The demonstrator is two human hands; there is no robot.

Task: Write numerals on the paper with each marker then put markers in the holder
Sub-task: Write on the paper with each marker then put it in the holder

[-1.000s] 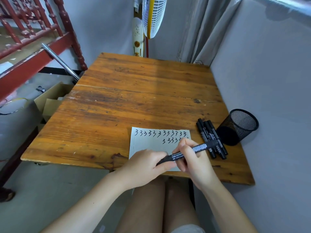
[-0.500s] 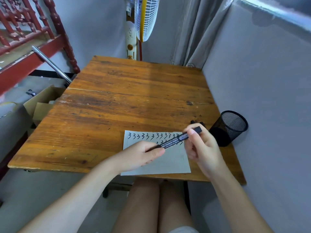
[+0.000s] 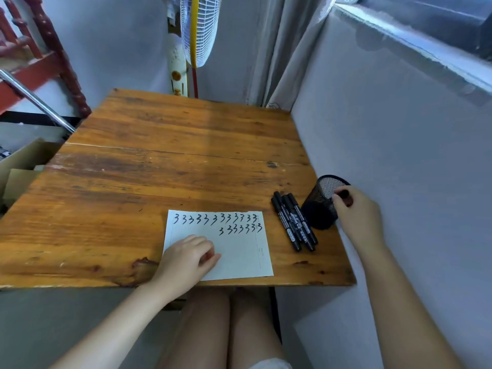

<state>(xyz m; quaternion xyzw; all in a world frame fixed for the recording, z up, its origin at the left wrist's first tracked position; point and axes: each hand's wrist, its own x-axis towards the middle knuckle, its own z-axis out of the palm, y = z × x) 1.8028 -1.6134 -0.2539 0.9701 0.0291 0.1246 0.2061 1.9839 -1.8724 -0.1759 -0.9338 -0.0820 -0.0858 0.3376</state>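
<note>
A white paper (image 3: 237, 251) lies near the table's front edge, with two rows of black 3s across its top. My left hand (image 3: 187, 258) rests on its lower left part, fingers curled, holding nothing. To the right lie three black markers (image 3: 294, 222) side by side. Beyond them stands a black mesh holder (image 3: 320, 209), tilted toward the wall. My right hand (image 3: 358, 211) is at the holder's rim, closed on the end of a black marker (image 3: 345, 194) that points into the holder's mouth.
The wooden table (image 3: 165, 177) butts against a grey wall (image 3: 399, 169) on the right, close behind the holder. A standing fan (image 3: 198, 27) is behind the far edge. Cardboard boxes (image 3: 18, 166) and a red wooden frame (image 3: 40, 62) stand to the left.
My right hand carried the marker from above the paper rightward to the holder's mouth. My left hand let go of the marker and dropped onto the paper.
</note>
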